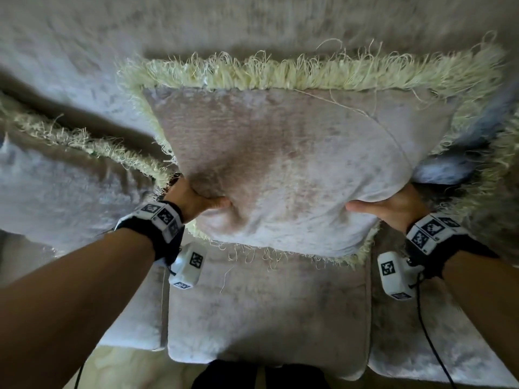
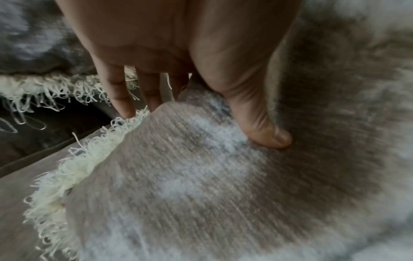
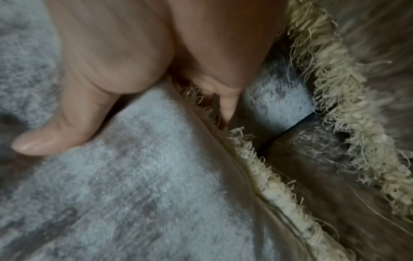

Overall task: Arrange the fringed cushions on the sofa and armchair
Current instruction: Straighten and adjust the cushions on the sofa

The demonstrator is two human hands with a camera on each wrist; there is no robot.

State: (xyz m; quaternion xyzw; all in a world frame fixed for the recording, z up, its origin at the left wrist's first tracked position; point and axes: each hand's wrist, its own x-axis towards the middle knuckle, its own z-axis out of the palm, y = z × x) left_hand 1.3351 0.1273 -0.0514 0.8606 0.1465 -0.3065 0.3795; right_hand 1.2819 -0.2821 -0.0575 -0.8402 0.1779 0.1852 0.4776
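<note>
Two hands hold one fringed cushion (image 1: 280, 169) in the head view, the left hand (image 1: 193, 199) at its lower left edge and the right hand (image 1: 393, 206) at its lower right, thumbs pressed into the front face; the cushion stands propped against the sofa (image 1: 266, 313) backrest above the middle seat, between a second cushion (image 1: 56, 175) on the left and a third cushion (image 1: 488, 164) at the right edge. From the left wrist, the thumb dents the velvet while the fingers (image 2: 116, 95) reach behind the fringe, so that hand pinches the corner. From the right wrist, the thumb lies on the face and the fingers (image 3: 225, 104) tuck behind the seam, a similar pinch. Judging from the soft filling, the cushion could slump forward once let go, and loose fringe threads might snag on fingers or catch the neighbouring cushion's trim.
</note>
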